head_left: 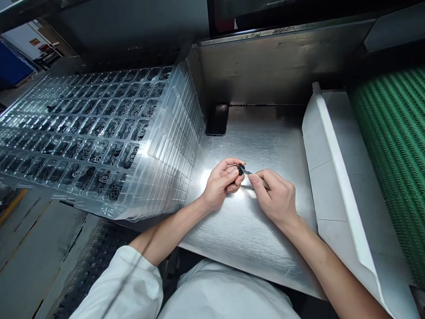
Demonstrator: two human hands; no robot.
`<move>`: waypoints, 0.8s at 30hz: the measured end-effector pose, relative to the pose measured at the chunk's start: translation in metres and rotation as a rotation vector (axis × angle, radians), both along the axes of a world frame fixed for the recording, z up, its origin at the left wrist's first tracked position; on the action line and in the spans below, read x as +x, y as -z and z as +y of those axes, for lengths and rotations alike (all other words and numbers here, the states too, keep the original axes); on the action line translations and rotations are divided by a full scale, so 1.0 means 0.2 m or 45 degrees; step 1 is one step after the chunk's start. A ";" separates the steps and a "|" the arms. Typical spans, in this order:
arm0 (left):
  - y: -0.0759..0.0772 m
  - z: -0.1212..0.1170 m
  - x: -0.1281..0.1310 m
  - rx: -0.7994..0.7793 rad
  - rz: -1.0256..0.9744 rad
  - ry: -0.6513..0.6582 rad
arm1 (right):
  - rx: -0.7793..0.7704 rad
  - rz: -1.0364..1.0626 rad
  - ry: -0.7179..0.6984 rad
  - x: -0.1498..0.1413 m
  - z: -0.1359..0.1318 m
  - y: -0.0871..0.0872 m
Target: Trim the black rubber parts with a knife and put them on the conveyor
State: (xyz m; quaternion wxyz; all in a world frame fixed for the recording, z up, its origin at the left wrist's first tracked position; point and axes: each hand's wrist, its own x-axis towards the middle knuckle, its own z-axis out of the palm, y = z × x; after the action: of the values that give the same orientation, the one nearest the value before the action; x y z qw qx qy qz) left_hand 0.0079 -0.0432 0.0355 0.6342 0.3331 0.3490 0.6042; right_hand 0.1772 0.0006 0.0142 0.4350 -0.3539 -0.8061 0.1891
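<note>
Between thumb and fingers, my left hand (pixel 223 181) pinches a small black part (pixel 240 169) above the metal work surface. My right hand (pixel 276 193) is closed round a slim tool with a narrow metal blade (pixel 246 172), which looks like a craft knife. The blade's tip meets the black part or lies right beside it; I cannot tell which. My fingers cover much of both things. Left of my hands stands a tall stack of clear plastic trays (pixel 160 153), with black parts in many pockets of the top one.
A black phone (pixel 217 120) lies at the back of the metal work surface (pixel 265 133). A metal wall (pixel 271 64) rises behind it. On the right, a white chute-like panel (pixel 332 168) borders a green ribbed conveyor belt (pixel 401 152).
</note>
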 end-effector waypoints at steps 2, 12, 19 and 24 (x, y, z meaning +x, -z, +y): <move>0.00 0.00 0.00 -0.006 -0.015 0.006 | 0.010 0.000 0.000 0.00 0.00 0.00; 0.00 0.00 0.00 -0.001 -0.043 0.022 | 0.012 -0.012 -0.021 0.00 0.00 0.00; -0.01 0.00 0.00 -0.038 -0.032 0.004 | 0.013 -0.010 0.008 0.00 0.00 0.00; 0.00 0.00 0.00 -0.022 -0.025 0.012 | 0.019 -0.011 0.031 0.00 0.00 0.00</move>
State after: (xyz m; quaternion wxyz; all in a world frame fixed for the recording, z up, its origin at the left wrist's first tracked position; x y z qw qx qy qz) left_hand 0.0073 -0.0428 0.0364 0.6433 0.3234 0.3464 0.6014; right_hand 0.1770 0.0006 0.0139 0.4363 -0.3614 -0.8050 0.1761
